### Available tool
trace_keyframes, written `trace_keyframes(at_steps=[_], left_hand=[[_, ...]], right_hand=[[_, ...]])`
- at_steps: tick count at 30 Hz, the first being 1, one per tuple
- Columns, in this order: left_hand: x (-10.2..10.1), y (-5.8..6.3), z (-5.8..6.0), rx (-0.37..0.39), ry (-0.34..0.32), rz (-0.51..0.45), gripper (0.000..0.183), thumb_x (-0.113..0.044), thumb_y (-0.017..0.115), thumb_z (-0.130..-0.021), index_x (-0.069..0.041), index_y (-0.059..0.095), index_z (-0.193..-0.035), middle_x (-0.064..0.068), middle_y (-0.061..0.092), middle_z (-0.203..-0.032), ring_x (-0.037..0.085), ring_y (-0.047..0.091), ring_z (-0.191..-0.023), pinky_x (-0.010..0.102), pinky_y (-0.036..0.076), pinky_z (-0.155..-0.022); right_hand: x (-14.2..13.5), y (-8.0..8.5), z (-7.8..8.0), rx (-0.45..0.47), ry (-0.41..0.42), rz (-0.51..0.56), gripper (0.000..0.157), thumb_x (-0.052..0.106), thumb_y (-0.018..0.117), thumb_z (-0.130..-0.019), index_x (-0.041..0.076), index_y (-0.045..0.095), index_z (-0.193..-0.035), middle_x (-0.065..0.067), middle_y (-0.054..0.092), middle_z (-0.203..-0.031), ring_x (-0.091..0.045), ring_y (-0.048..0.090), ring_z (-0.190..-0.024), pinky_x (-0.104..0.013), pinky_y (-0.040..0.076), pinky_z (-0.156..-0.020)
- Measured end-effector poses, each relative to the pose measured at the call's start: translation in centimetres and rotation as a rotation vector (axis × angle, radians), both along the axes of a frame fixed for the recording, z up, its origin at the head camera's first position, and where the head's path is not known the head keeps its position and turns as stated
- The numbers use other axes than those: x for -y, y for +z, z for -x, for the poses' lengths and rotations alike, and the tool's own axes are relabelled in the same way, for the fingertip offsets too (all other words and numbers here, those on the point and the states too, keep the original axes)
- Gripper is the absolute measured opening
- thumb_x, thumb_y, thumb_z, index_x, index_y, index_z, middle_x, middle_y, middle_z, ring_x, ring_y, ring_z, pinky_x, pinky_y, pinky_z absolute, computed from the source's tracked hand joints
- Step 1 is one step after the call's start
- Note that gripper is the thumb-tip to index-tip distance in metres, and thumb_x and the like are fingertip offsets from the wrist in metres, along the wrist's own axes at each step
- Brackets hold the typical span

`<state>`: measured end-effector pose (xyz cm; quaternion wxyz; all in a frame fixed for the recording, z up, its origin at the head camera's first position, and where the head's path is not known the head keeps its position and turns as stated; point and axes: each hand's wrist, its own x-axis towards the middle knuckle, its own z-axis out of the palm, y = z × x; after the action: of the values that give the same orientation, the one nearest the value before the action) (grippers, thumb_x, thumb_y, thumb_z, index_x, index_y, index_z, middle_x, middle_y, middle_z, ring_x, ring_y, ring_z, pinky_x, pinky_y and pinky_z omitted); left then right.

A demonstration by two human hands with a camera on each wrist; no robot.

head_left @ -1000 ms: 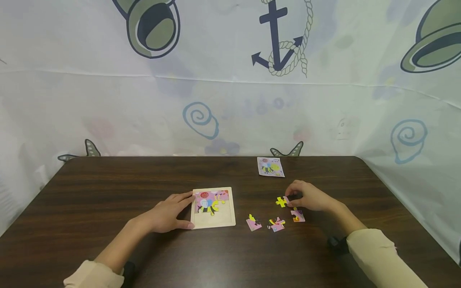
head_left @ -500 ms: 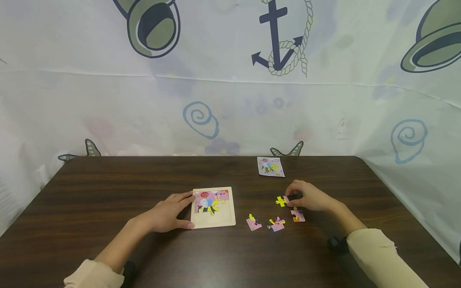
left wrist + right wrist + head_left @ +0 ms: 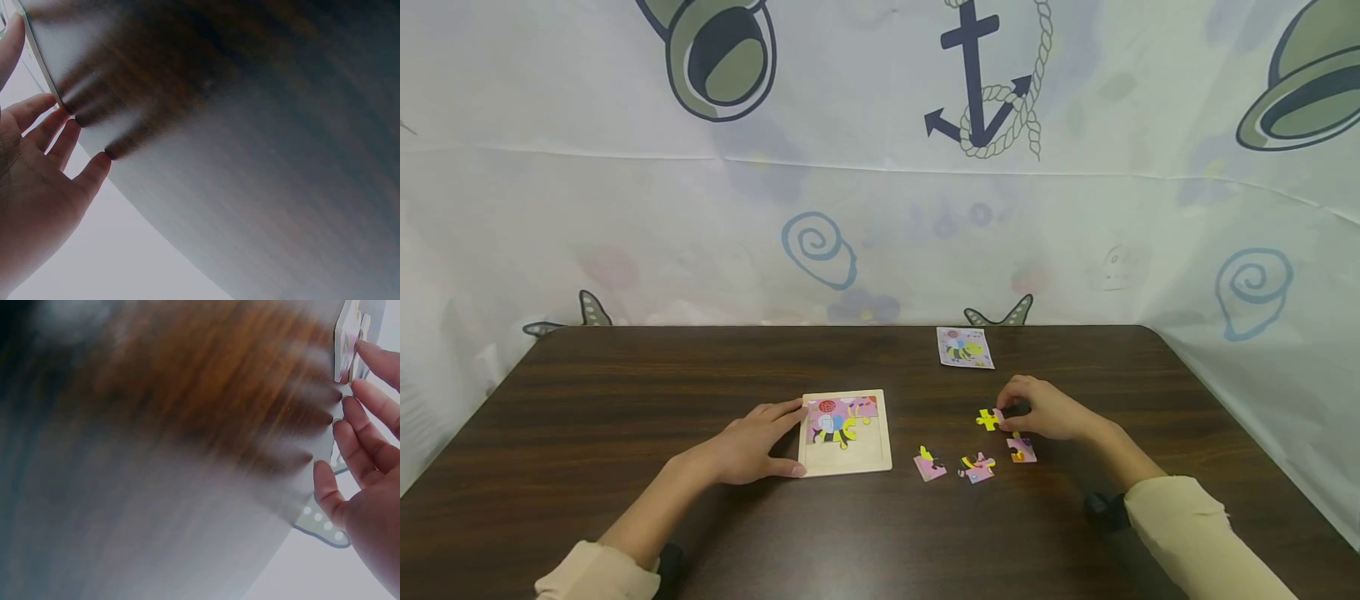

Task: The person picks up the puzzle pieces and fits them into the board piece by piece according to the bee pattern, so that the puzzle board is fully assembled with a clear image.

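Observation:
In the head view a square wooden puzzle tray (image 3: 850,462) lies left of centre, its upper part filled with bee-picture pieces and its lower part bare wood. My left hand (image 3: 748,442) rests at the tray's left edge, fingers spread, thumb at the near corner. To the right, my right hand (image 3: 1045,410) pinches a yellow and pink puzzle piece (image 3: 987,419) at its pink end, at table level. Close by lie a pink piece with orange (image 3: 1021,451), a pink piece with red and yellow (image 3: 977,468) and a pink corner piece with yellow (image 3: 929,466).
A small picture card (image 3: 965,347) of the bee lies near the far edge of the dark wooden table (image 3: 647,375). Behind the table hangs a pale printed cloth (image 3: 700,242). The right wrist view shows puzzle pieces (image 3: 347,340) nearly edge-on beside the fingers.

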<state>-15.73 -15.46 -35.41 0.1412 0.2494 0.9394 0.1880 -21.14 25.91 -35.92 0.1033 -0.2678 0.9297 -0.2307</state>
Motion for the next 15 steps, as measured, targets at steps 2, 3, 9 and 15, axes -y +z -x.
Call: trace_keyframes(at_steps=[2,3,9,15], left_hand=[[0.0,0.0,0.0,0.004,0.002,-0.004,0.081,-0.042,0.068,-0.078,-0.002,0.034,-0.140,0.017,0.028,-0.144,0.037,0.028,-0.127,0.063,0.027,-0.092],[0.0,0.0,0.0,0.004,0.002,-0.004,0.081,-0.043,0.068,-0.078,-0.002,0.034,-0.140,0.017,0.028,-0.144,0.037,0.028,-0.127,0.063,0.027,-0.092],[0.0,-0.1,0.1,0.013,0.011,0.001,0.082,-0.043,0.068,-0.077,-0.003,0.034,-0.140,0.017,0.028,-0.144,0.037,0.028,-0.127,0.063,0.026,-0.093],[0.0,-0.1,0.1,0.026,0.020,-0.005,0.081,-0.042,0.068,-0.078,-0.003,0.034,-0.140,0.018,0.028,-0.144,0.038,0.027,-0.127,0.063,0.025,-0.093]], right_hand=[[0.1,0.1,0.0,0.001,-0.002,0.003,0.012,0.013,0.071,-0.080,0.009,0.064,-0.090,0.000,0.055,-0.092,-0.020,0.051,-0.089,-0.041,0.043,-0.080],[0.1,0.1,0.0,0.002,-0.005,0.002,0.013,0.013,0.071,-0.079,0.009,0.064,-0.090,0.000,0.055,-0.092,-0.020,0.051,-0.088,-0.040,0.044,-0.080],[0.5,0.2,0.2,0.004,-0.014,0.032,0.015,0.014,0.071,-0.080,0.008,0.062,-0.090,-0.001,0.058,-0.091,-0.020,0.054,-0.086,-0.039,0.045,-0.078],[1.6,0.4,0.3,-0.013,0.030,0.063,0.015,0.013,0.070,-0.080,0.006,0.061,-0.089,-0.002,0.060,-0.089,-0.022,0.056,-0.085,-0.042,0.046,-0.077]])
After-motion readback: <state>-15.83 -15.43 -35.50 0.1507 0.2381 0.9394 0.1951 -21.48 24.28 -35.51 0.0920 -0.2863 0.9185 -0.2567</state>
